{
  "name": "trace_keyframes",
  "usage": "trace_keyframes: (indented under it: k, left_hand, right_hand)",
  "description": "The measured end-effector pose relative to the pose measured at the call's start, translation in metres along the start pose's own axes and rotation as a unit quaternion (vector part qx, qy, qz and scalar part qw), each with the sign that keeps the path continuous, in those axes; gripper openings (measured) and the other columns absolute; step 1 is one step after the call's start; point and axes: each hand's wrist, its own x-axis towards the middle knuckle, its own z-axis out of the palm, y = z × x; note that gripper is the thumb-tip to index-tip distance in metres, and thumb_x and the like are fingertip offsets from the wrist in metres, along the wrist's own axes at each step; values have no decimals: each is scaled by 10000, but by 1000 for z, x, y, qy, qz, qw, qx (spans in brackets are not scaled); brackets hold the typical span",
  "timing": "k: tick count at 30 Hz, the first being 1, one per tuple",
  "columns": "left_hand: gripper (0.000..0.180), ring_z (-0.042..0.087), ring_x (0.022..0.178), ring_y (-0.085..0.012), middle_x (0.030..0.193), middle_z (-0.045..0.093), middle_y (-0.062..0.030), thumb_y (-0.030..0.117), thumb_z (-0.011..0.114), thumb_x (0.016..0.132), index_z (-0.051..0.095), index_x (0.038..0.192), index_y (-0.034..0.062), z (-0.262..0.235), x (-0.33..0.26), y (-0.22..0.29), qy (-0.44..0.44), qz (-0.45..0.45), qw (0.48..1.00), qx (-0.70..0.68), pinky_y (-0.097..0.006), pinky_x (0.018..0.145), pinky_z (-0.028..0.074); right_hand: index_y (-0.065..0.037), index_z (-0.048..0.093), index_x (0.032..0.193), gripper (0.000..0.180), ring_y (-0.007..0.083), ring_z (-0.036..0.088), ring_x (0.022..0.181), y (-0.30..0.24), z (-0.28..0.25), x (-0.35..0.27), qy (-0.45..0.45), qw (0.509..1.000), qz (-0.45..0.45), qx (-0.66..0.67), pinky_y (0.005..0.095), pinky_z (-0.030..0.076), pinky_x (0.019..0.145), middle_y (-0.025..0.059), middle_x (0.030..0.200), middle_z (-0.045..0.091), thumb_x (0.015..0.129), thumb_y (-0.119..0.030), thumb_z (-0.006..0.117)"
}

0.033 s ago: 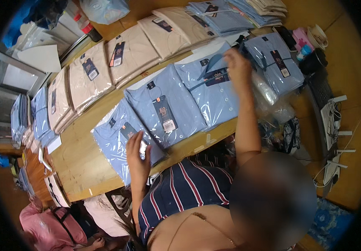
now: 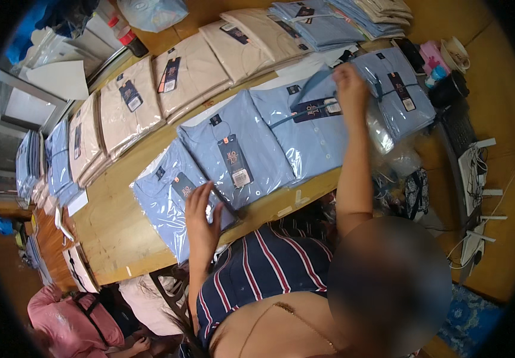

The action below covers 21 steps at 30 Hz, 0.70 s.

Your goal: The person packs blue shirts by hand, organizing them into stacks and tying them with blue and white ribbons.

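My right hand (image 2: 351, 88) is closed, pinching a narrow blue cloth strip (image 2: 315, 85) above a folded blue shirt (image 2: 314, 146). That shirt has a dark hang tag (image 2: 311, 111), with a strip lying across it. My left hand (image 2: 203, 218) rests on a bagged, folded blue shirt (image 2: 157, 203), thumb and fingers apart, partly covering its tag. Between them lies another folded blue shirt (image 2: 233, 137), also in clear plastic, its dark tag facing up. Farther right is a folded blue shirt (image 2: 391, 98) with a strip across it.
Bagged beige garments (image 2: 129, 119) form a row along the far side of the wooden table (image 2: 111, 221). Blue garments are stacked at the back (image 2: 317, 27). A dark drink bottle (image 2: 129, 39) stands far left, a black mug (image 2: 446, 88) at right. A person in pink (image 2: 75, 325) sits lower left.
My right hand has shifted slightly right and away from me, drawing the blue strip along and uncovering more of the tag. My left hand has moved slightly on its bagged shirt.
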Motion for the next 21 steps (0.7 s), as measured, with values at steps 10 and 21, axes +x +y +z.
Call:
trace_keyframes:
  k: [10,21]
  left_hand:
    - [414,480,884,-297,968,522,-138,102,605,665,492,1060,53,8,-29,-19,-82,-52,994,-59,-348,764,385]
    - [383,482,894,-308,975,502,-148,144,574,697,475,1055,52,-8,-33,-36,-68,1,994,-83,-360,771,397]
  right_hand:
    - [-15,549,867,357,288,554,757,99,-46,11,-239,927,270,-99,346,410,654,147,792,583,732,-346,536]
    - [-71,530,916,260,54,433,583,43,-44,-7,-378,884,252,111,173,341,503,-5,720,501,773,-287,538]
